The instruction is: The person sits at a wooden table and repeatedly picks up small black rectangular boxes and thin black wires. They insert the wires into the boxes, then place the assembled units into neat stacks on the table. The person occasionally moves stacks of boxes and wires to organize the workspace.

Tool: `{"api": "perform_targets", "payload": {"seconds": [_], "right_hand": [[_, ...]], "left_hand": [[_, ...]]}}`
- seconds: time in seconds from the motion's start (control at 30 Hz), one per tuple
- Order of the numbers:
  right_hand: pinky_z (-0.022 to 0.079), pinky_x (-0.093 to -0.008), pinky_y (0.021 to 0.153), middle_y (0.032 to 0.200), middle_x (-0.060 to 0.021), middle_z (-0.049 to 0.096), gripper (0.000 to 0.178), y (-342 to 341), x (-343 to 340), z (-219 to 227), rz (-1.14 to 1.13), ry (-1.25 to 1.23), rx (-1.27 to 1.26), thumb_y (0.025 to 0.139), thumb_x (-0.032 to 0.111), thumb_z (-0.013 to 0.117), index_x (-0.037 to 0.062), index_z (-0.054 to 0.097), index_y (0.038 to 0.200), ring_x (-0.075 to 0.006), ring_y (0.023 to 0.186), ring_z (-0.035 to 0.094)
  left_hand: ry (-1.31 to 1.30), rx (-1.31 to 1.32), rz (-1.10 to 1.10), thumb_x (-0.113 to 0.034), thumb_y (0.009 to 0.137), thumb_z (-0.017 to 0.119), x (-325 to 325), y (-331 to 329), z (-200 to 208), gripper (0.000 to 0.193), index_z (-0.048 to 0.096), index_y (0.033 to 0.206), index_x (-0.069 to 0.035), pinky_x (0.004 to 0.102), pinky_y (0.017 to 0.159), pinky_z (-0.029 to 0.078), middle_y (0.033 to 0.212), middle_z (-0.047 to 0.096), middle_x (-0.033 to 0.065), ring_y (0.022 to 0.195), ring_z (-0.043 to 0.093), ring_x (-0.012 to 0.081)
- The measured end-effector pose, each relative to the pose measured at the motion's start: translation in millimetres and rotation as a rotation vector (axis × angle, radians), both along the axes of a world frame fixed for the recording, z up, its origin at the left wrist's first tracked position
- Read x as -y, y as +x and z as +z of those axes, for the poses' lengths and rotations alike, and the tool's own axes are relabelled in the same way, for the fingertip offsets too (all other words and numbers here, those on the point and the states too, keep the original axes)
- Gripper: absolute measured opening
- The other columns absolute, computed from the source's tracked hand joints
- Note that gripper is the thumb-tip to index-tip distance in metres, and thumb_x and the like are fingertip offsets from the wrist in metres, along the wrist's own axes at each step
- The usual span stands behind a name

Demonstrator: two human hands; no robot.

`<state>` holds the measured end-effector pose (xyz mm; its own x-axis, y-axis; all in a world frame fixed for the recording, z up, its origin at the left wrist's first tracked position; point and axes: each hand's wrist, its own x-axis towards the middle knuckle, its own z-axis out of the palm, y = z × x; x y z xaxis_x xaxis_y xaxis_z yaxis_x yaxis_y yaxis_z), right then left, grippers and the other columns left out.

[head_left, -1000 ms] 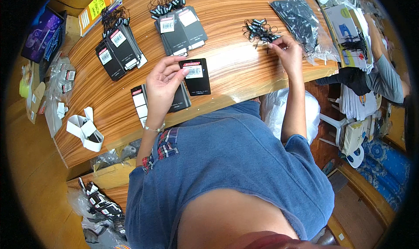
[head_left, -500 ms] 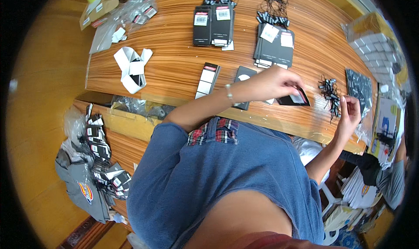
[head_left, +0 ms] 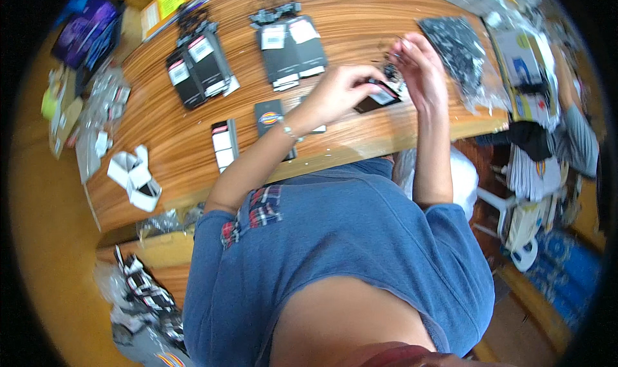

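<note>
My left hand (head_left: 347, 90) pinches a black hang tag (head_left: 370, 106) with a pale label on it, held low over the table. Just to its right, my right hand (head_left: 421, 64) is raised with thumb and fingers pressed together; whatever lies between the fingertips is too small to make out. Behind the hands, a small pile of black tag strings (head_left: 391, 72) shows only in part. Under my left forearm lie a dark tag (head_left: 269, 114) with a coloured emblem and a strip of white labels (head_left: 223, 145).
Two stacks of strung black tags (head_left: 201, 68) (head_left: 293, 52) lie at the back. A clear bag of black strings (head_left: 457, 55) sits to the right. Curled white label tape (head_left: 135, 177) is at the left. Another person's grey sleeve (head_left: 576, 138) shows at far right.
The view has turned, shifting the table's contents left and tilting them. My right hand has come in from the right, beside the tag. My left hand still holds the tag.
</note>
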<state>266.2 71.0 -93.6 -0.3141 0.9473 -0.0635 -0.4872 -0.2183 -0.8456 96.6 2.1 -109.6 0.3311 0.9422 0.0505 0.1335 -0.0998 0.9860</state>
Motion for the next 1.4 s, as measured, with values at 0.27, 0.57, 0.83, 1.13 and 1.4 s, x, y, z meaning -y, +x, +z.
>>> {"api": "perform_targets", "payload": {"seconds": [0.27, 0.57, 0.83, 1.13, 1.4], "right_hand": [[0.048, -0.0387, 0.083, 0.090, -0.0126, 0.061, 0.008, 13, -28, 10, 0.051, -0.059, -0.381, 0.086, 0.005, 0.051, 0.0038, 0.053, 0.094, -0.0243, 0.090, 0.058], [0.038, -0.0240, 0.059, 0.073, -0.0065, 0.054, 0.010, -11, 2, 43, 0.072, 0.211, -0.200, 0.085, 0.004, 0.051, 0.0028, 0.053, 0.095, -0.0107, 0.062, 0.046], [0.032, -0.0195, 0.050, 0.067, -0.0052, 0.054, 0.012, -27, 24, 43, 0.017, 0.174, -0.056, 0.083, 0.003, 0.053, 0.0015, 0.050, 0.095, -0.0066, 0.053, 0.040], [0.040, -0.0165, 0.057, 0.070, 0.0007, 0.055, 0.014, -50, 41, 35, -0.039, 0.519, 0.420, 0.080, -0.001, 0.056, 0.0013, 0.049, 0.091, -0.0026, 0.065, 0.050], [0.040, -0.0173, 0.052, 0.064, -0.0008, 0.054, 0.015, -54, 41, 31, -0.074, 0.640, 0.543, 0.079, 0.000, 0.056, 0.0006, 0.047, 0.092, -0.0024, 0.060, 0.048]], "left_hand": [[-0.088, 0.029, -0.048, -0.005, 0.084, 0.056, 6, -1, 17, 0.016, 0.059, 0.098, 0.002, 0.0238, 0.079, 0.047, 0.095, 0.063, 0.0054, 0.088, 0.058, 0.0102], [0.099, 0.333, 0.386, 0.000, 0.081, 0.060, 7, -31, 24, 0.021, 0.058, 0.102, 0.003, 0.0250, 0.082, 0.049, 0.106, 0.059, 0.0108, 0.093, 0.058, 0.0143], [0.089, 0.351, 0.551, -0.001, 0.078, 0.064, 5, -45, 39, 0.022, 0.058, 0.098, 0.004, 0.0209, 0.073, 0.051, 0.089, 0.062, 0.0076, 0.081, 0.059, 0.0100], [0.142, 0.280, 0.498, 0.004, 0.076, 0.064, 12, -34, 46, 0.027, 0.059, 0.103, 0.003, 0.0214, 0.077, 0.050, 0.094, 0.063, 0.0085, 0.086, 0.060, 0.0114], [0.155, 0.189, 0.499, 0.002, 0.077, 0.064, 18, -27, 50, 0.025, 0.059, 0.101, 0.004, 0.0222, 0.077, 0.050, 0.093, 0.063, 0.0087, 0.084, 0.060, 0.0119]]}}
